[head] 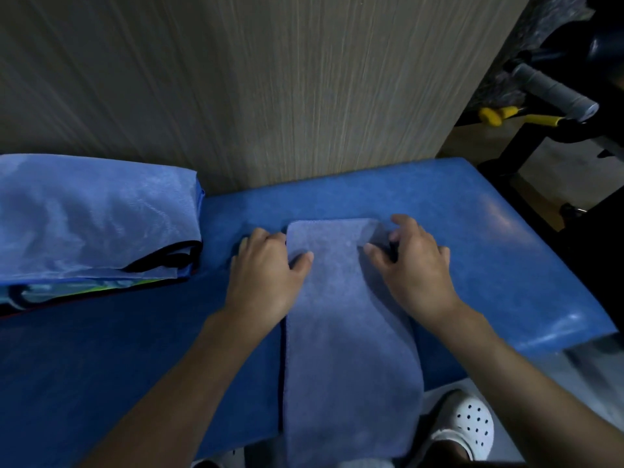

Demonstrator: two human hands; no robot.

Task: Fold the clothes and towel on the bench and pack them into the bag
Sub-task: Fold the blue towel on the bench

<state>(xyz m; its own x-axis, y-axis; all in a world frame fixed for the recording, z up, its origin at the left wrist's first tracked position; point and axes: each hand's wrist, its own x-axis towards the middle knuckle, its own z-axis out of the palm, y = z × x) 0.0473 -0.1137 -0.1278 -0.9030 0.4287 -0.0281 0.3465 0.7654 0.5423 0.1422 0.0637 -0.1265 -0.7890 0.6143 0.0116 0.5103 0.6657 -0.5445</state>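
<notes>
A grey-blue towel (347,332), folded into a long narrow strip, lies across the blue padded bench (489,238) and hangs over its front edge. My left hand (266,275) grips the towel's far left edge, thumb on top and fingers curled at the side. My right hand (415,265) pinches the far right corner, where the cloth is slightly lifted. A blue mesh bag (94,214) lies on the bench to the left, with colourful folded clothes (84,288) showing at its lower edge.
A wood-grain wall panel (253,79) stands right behind the bench. Exercise equipment with a grey padded handle (553,92) and yellow parts sits at the back right. My white perforated clog (469,427) shows on the floor below the bench's front edge.
</notes>
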